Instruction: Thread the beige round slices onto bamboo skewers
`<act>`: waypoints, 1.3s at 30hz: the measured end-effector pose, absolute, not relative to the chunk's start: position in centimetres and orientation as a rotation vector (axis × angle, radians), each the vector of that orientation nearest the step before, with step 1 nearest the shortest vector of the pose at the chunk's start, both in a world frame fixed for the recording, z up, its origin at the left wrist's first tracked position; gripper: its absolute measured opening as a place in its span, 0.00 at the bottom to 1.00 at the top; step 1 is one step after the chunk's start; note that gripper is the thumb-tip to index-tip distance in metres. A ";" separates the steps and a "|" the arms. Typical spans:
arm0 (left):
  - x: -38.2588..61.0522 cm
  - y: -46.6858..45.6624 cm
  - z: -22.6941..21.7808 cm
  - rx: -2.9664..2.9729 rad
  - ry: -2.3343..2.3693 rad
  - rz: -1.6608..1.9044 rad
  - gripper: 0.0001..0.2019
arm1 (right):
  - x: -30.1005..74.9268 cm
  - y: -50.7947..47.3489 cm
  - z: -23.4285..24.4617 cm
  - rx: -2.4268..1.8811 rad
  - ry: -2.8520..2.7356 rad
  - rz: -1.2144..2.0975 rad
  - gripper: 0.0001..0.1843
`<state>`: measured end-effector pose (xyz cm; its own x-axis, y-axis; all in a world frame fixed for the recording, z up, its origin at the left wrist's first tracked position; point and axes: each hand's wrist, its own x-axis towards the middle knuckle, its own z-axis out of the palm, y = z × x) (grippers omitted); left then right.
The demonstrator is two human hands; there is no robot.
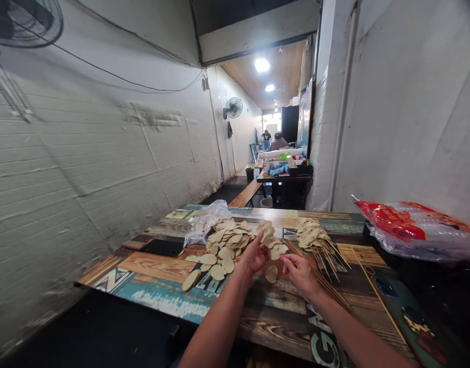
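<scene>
My left hand is closed on several pale oval slices, holding them just above the patterned wooden table. My right hand is pinched shut on a thin wooden skewer that runs back toward me, its tip pointing at the held slices. A loose heap of the same slices lies left of my hands. Several skewers threaded with slices lie in a pile to the right.
A crumpled clear plastic bag sits behind the heap. A red and clear packet rests at the right. A white brick wall runs along the left. Another table and two people stand far down the room.
</scene>
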<state>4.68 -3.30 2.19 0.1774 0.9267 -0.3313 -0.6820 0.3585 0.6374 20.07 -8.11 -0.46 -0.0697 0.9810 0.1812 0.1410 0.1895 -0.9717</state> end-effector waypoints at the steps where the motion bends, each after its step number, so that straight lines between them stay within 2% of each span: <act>1: 5.1 -3.4 2.2 0.397 0.709 1.170 0.12 | 20.0 -8.1 -0.6 -1.152 -1.421 1.068 0.25; 11: 5.6 -2.8 0.7 0.437 0.625 1.272 0.07 | 19.7 -8.6 -1.1 -1.182 -1.452 1.148 0.21; 14: 5.5 -3.1 0.5 0.414 0.636 1.189 0.05 | 19.7 -8.3 -1.3 -1.132 -1.448 1.090 0.19; 18: 6.1 -3.8 0.3 0.464 0.697 1.091 0.07 | 19.6 -7.9 -1.6 -1.103 -1.417 1.026 0.17; 34: 7.3 -4.5 0.6 0.426 0.726 1.149 0.04 | 19.4 -8.0 -1.3 -1.142 -1.452 0.943 0.16; 39: 7.2 -3.9 -0.1 0.493 0.744 1.066 0.09 | 19.5 -8.2 -0.9 -1.182 -1.420 0.946 0.17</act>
